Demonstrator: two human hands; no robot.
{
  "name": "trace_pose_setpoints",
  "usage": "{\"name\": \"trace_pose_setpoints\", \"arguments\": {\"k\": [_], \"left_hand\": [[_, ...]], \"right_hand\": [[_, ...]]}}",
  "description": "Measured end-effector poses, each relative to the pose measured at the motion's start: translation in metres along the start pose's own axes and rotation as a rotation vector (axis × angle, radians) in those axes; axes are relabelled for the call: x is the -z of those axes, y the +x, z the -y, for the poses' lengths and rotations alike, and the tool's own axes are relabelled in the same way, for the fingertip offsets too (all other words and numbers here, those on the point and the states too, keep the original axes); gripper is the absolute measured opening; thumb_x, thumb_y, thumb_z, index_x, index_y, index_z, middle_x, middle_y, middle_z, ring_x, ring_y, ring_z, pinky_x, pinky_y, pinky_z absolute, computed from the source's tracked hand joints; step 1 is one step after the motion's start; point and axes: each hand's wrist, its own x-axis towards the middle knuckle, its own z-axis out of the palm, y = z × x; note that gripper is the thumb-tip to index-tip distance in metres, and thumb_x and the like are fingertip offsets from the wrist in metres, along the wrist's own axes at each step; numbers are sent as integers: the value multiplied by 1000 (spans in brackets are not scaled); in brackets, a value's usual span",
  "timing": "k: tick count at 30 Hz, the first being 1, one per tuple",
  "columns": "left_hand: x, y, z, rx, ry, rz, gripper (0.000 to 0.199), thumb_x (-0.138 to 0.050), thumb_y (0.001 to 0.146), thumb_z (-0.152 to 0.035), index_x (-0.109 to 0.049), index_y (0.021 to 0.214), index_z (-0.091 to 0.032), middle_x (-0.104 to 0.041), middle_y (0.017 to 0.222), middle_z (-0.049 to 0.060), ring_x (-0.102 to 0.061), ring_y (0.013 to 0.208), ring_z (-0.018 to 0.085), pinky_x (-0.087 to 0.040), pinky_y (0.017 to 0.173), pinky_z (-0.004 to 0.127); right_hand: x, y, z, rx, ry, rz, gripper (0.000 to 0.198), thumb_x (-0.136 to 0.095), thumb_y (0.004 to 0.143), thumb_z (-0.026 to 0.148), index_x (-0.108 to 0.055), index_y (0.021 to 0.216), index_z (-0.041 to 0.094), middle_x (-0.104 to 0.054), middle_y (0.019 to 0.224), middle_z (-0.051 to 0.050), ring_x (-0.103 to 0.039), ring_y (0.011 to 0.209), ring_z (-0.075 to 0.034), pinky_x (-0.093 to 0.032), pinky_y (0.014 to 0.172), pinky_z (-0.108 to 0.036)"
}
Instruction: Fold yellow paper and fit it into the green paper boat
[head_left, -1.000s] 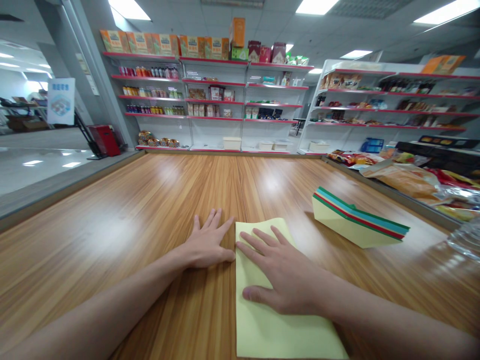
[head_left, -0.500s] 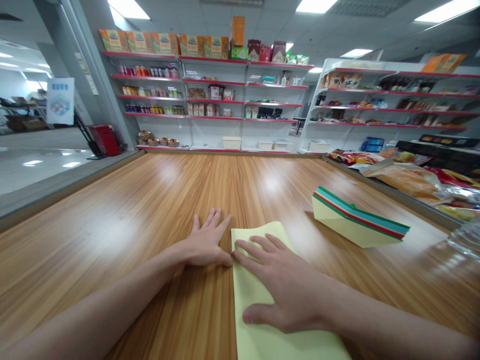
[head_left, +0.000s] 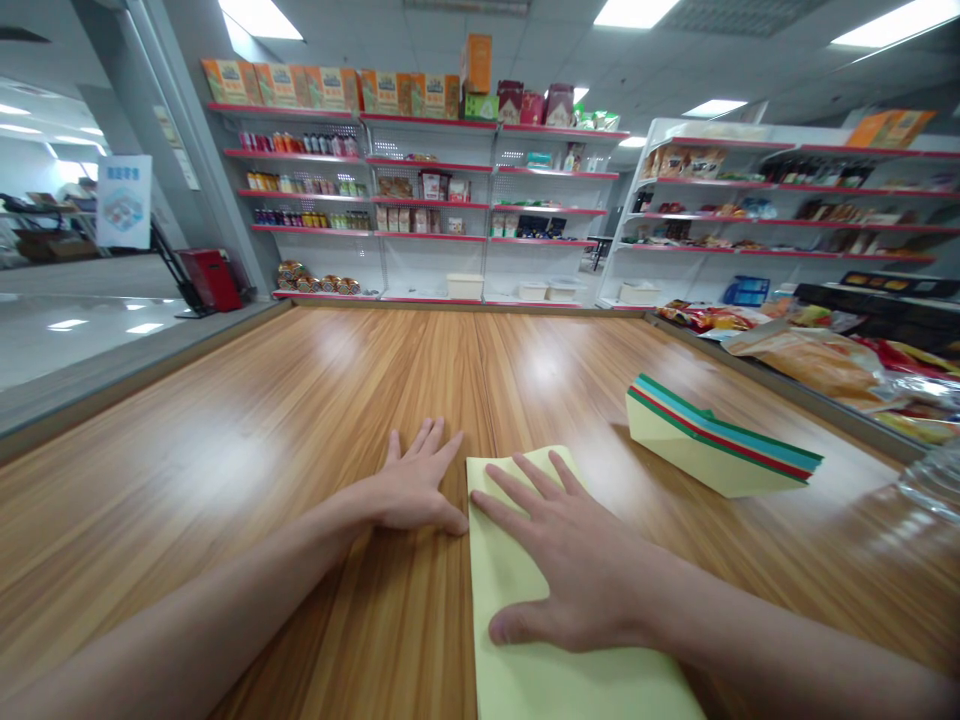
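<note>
A pale yellow sheet of paper [head_left: 517, 590], apparently folded with its crease along the left side, lies on the wooden table. Flat on top of it rests my right hand [head_left: 574, 560], fingers spread and thumb out to the left. My left hand [head_left: 420, 475] lies on the bare wood just left of the paper, fingers spread, its thumb tip at the paper's left edge. To the right stands a folded paper piece [head_left: 712, 435], pale yellow outside with green, red and blue layers along its top edge.
The wooden table [head_left: 225, 440] has a raised edge. A clear plastic object [head_left: 934, 480] sits at the far right. Bagged snacks [head_left: 817, 360] lie past the table's right edge. Shelves [head_left: 427, 205] with boxes and bottles stand behind.
My right hand has shifted slightly on the paper, its fingers now spread a little wider and reaching further up. The left hand stays in nearly the same place.
</note>
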Motion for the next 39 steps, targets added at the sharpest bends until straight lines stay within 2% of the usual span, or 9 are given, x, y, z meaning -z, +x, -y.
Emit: {"name": "trace_pose_setpoints", "arguments": {"k": [5,9,14,18,21,32,39], "left_hand": [[-1,2,-1,3,4,-9,104,-56,65,-54,0,144,-18,12,148,13,20,133,29,10,102,60],[0,3,2,-6,-13,5,107,-59,62,-52,0,144,-17,13,148,15,20,133,28,11,103,58],[0,3,9,-46,-15,22,111,-60,60,-54,3,144,-17,15,147,14,22,132,28,11,103,57],[0,3,8,-47,-16,25,112,-60,60,-55,3,144,-17,16,147,14,22,132,28,10,103,57],[1,2,5,-24,-15,27,111,-60,60,-54,2,144,-16,15,147,14,22,132,27,11,103,57],[0,3,4,-18,-22,24,108,-59,62,-52,2,144,-16,14,147,13,22,132,26,12,103,57],[0,2,4,-19,-29,14,108,-59,63,-54,2,144,-16,14,148,13,20,133,26,13,103,56]], "right_hand": [[1,0,1,7,29,30,99,-42,65,80,-21,143,22,-18,148,-16,-12,133,-42,2,101,-66],[0,-4,5,38,48,42,98,-43,67,78,-18,144,23,-15,149,-15,-11,134,-41,3,102,-64],[-2,-6,7,33,56,21,95,-50,65,74,-23,142,26,-19,149,-12,-12,134,-41,2,103,-64],[-1,-4,5,-14,70,20,99,-56,59,74,-28,141,24,-21,147,-15,-11,134,-42,-5,104,-63],[-2,-3,2,-28,70,31,101,-58,58,73,-28,141,25,-22,146,-15,-12,133,-42,-5,103,-63],[0,-4,3,14,39,14,95,-54,63,73,-24,142,29,-21,148,-13,-17,132,-43,-8,102,-63],[-3,-5,2,16,34,5,100,-51,63,75,-21,143,23,-17,149,-12,-10,134,-42,-7,105,-59]]}}
